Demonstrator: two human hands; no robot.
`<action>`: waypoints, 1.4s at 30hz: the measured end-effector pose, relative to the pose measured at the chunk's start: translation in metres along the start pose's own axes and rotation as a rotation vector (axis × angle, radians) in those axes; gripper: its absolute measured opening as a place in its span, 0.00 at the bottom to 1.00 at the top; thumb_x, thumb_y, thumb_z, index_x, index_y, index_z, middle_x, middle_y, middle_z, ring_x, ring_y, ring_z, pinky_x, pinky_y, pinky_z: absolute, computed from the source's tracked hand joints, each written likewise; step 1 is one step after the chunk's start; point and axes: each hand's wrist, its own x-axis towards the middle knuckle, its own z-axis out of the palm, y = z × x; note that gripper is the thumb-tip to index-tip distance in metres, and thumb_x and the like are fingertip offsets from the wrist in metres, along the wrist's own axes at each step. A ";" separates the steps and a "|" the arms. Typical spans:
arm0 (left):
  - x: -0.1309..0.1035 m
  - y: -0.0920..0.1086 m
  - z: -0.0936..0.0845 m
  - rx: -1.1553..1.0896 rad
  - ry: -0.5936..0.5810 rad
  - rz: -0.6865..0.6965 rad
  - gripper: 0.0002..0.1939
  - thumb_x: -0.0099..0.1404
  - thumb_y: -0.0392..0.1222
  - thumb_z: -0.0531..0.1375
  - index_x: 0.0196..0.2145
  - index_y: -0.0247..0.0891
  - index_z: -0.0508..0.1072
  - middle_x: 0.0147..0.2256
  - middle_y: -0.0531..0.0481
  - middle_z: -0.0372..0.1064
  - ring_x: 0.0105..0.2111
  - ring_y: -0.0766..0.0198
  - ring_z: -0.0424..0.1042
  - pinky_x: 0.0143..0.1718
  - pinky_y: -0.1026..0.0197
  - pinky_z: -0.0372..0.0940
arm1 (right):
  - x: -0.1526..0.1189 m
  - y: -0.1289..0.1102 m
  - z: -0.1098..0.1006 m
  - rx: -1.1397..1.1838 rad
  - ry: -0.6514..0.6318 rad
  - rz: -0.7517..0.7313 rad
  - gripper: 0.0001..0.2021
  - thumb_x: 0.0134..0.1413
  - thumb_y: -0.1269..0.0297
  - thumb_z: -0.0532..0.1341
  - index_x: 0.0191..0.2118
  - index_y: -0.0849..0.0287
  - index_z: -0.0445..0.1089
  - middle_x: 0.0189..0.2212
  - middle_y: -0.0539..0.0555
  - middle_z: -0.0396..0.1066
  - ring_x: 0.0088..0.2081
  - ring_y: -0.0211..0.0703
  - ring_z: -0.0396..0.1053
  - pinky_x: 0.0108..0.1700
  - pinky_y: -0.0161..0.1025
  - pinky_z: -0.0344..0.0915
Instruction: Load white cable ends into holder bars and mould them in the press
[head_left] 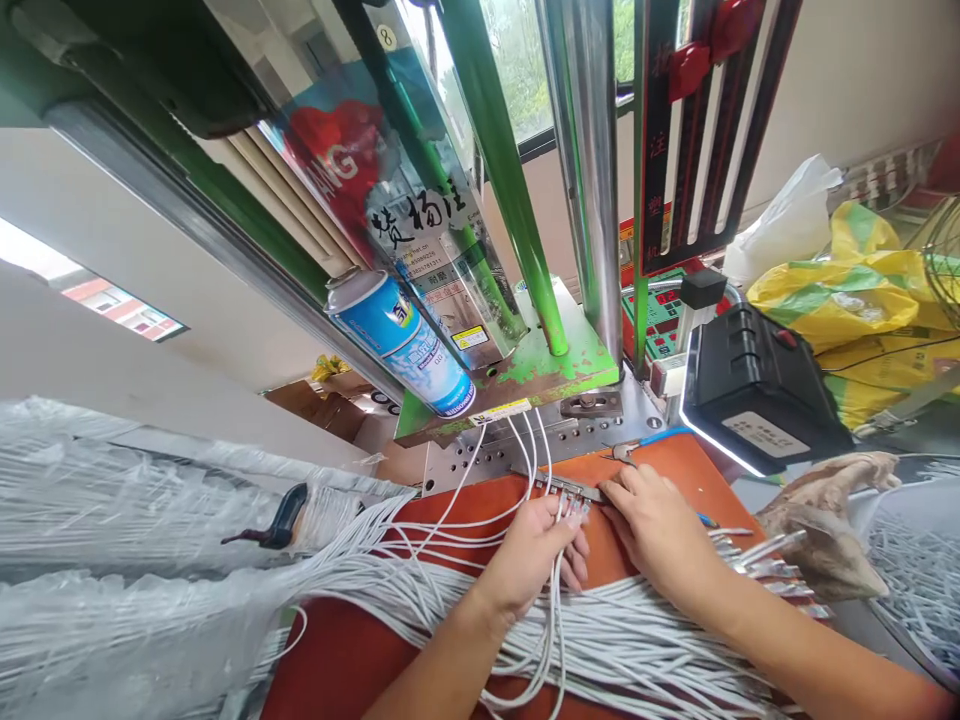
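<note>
My left hand (529, 555) is closed around a few white cables (555, 610), near their clear plug ends (572, 504). The plugs lie along a narrow metal bar (544, 482) on the orange work surface. My right hand (660, 525) has its thumb and fingers closed on the right end of that bar; part of the grip is hidden. More white cables (536, 450) run from the bar's far side toward the machine. Under both forearms spreads a large bundle of white cables (600, 630), with plug ends (780, 570) at the right.
Behind the bar stands a green machine plate (577, 365) with a blue spray can (405, 345) on it. Blue-handled pliers (626, 450) lie beyond my right hand. A black box (761, 390) and a tub of white pieces (919, 535) stand right; wrapped cables (135, 590) lie left.
</note>
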 end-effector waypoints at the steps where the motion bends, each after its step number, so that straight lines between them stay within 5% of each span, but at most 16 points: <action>1: 0.003 -0.002 -0.003 0.011 0.003 0.013 0.27 0.59 0.63 0.68 0.37 0.35 0.68 0.26 0.53 0.69 0.19 0.69 0.68 0.17 0.68 0.62 | -0.002 0.001 0.001 -0.011 -0.020 -0.009 0.13 0.70 0.69 0.50 0.41 0.58 0.73 0.38 0.59 0.70 0.42 0.56 0.66 0.42 0.50 0.63; 7: 0.007 -0.011 -0.004 0.128 0.045 0.030 0.22 0.64 0.60 0.64 0.36 0.38 0.65 0.19 0.60 0.61 0.13 0.75 0.53 0.12 0.72 0.48 | -0.018 0.007 0.001 0.038 -0.042 0.101 0.12 0.73 0.57 0.50 0.42 0.55 0.67 0.35 0.53 0.70 0.34 0.49 0.70 0.36 0.45 0.59; 17: 0.005 -0.009 -0.004 0.243 0.024 -0.039 0.16 0.68 0.55 0.59 0.36 0.38 0.68 0.20 0.57 0.65 0.12 0.71 0.60 0.11 0.70 0.53 | -0.016 0.007 0.005 0.053 -0.035 -0.022 0.14 0.75 0.57 0.48 0.41 0.55 0.66 0.35 0.53 0.68 0.36 0.47 0.70 0.34 0.42 0.57; 27: 0.005 -0.013 0.005 0.215 0.090 0.037 0.15 0.66 0.51 0.60 0.30 0.36 0.68 0.16 0.59 0.59 0.12 0.76 0.50 0.13 0.72 0.48 | -0.013 0.007 0.000 0.123 -0.122 -0.133 0.13 0.75 0.60 0.49 0.42 0.57 0.68 0.34 0.53 0.67 0.35 0.47 0.69 0.36 0.44 0.58; 34: 0.009 -0.014 0.000 0.104 0.021 -0.005 0.22 0.66 0.62 0.58 0.34 0.37 0.67 0.23 0.49 0.71 0.15 0.66 0.68 0.14 0.68 0.59 | -0.013 0.009 0.001 0.287 -0.065 -0.023 0.13 0.76 0.57 0.49 0.40 0.55 0.66 0.34 0.52 0.67 0.35 0.46 0.66 0.39 0.44 0.58; 42: 0.010 -0.011 -0.005 0.054 -0.006 -0.070 0.22 0.64 0.63 0.57 0.33 0.39 0.64 0.19 0.51 0.69 0.12 0.65 0.65 0.12 0.68 0.56 | -0.014 0.012 -0.001 0.297 -0.105 -0.090 0.14 0.76 0.56 0.48 0.39 0.55 0.64 0.35 0.53 0.67 0.36 0.46 0.65 0.39 0.45 0.57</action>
